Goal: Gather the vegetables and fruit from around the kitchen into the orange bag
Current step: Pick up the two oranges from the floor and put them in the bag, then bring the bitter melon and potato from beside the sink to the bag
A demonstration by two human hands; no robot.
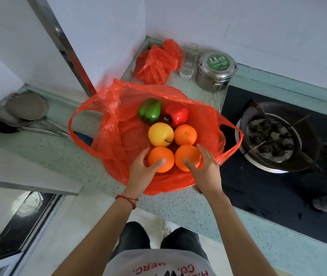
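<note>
The orange bag [118,108] lies spread wide on the speckled counter. Inside it sit a green pepper [150,110], a red pepper [177,114], a yellow fruit [160,134] and an orange [185,134]. My left hand [141,172] holds a second orange [161,159] at the bag's near side, thumb and fingers curled around it. My right hand [206,170] holds a third orange [188,157] beside it in the same way. Both oranges rest inside the bag.
A crumpled second orange bag [158,62] lies in the back corner beside a clear glass [188,60] and a steel lidded container [215,70]. A black gas hob with a burner [270,140] is to the right. A pan [19,112] sits at the left.
</note>
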